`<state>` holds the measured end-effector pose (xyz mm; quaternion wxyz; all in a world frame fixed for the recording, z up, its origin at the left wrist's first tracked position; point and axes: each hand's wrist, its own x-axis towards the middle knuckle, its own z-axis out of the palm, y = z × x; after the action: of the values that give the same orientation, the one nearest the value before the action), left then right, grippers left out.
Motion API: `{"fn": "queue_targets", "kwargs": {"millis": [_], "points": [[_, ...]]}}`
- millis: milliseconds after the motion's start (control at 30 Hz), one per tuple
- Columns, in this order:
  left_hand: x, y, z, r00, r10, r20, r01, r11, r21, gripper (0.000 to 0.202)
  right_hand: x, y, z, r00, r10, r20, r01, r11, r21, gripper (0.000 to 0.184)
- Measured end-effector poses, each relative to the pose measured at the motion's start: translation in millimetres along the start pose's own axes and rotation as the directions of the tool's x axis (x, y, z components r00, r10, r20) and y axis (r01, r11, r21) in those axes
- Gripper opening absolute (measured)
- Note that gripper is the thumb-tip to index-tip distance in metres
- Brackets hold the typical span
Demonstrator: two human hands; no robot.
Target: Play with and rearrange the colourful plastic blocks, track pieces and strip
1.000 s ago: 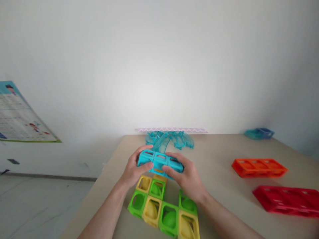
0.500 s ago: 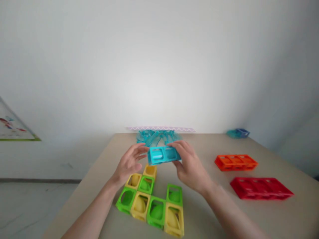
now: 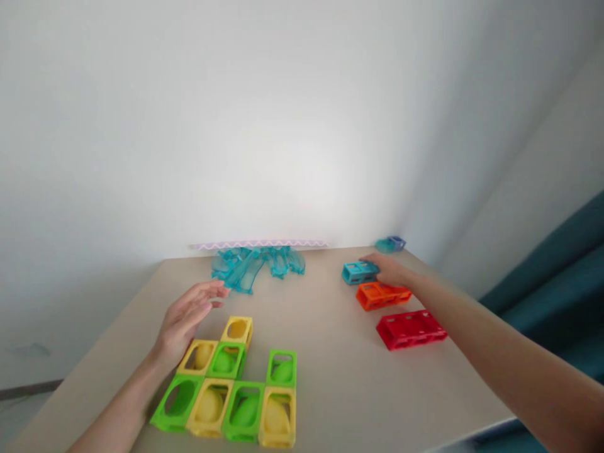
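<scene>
On the right side of the table, my right hand (image 3: 391, 271) grips the right end of a light blue block bar (image 3: 359, 272) with square openings. That bar is at table level, just behind an orange block bar (image 3: 383, 295). A red block bar (image 3: 411, 329) lies nearer to me, partly behind my right forearm. My left hand (image 3: 191, 314) hovers with fingers apart and holds nothing. It is beside a flat group of joined yellow and green hollow cubes (image 3: 221, 388), with rounded shapes inside them.
Clear teal plastic pieces (image 3: 255, 263) lie at the back of the table (image 3: 325, 377), before a pale purple strip (image 3: 259, 244) with a white wavy line. A small dark blue block (image 3: 397, 243) sits in the far right corner. A teal curtain (image 3: 557, 302) hangs at the right.
My right hand has carried the light blue bar from the middle to the right, behind the orange bar. My left hand is apart from it. The view has turned right.
</scene>
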<state>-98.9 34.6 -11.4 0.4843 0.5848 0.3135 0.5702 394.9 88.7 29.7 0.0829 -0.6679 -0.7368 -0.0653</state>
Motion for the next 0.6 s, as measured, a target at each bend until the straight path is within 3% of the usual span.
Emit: {"fn": "queue_targets", "kwargs": {"millis": [233, 400, 600], "points": [[0, -2, -3.7, 1.000, 0.006, -0.027, -0.006, 1.000, 0.028, 0.034, -38, -19, 2, 0.990, -0.075, 0.121, 0.074, 0.997, 0.010, 0.055], [-1, -1, -3.1, 1.000, -0.018, -0.016, 0.018, 0.999, 0.040, 0.036, -70, -32, 11, 0.985, 0.015, 0.174, -0.019, 1.000, 0.020, 0.059], [-1, -3, -6.4, 0.998, -0.056, -0.002, 0.056, 0.997, 0.061, 0.034, -78, -34, 12, 0.981, 0.039, 0.189, -0.040, 0.999, -0.001, 0.059]]}}
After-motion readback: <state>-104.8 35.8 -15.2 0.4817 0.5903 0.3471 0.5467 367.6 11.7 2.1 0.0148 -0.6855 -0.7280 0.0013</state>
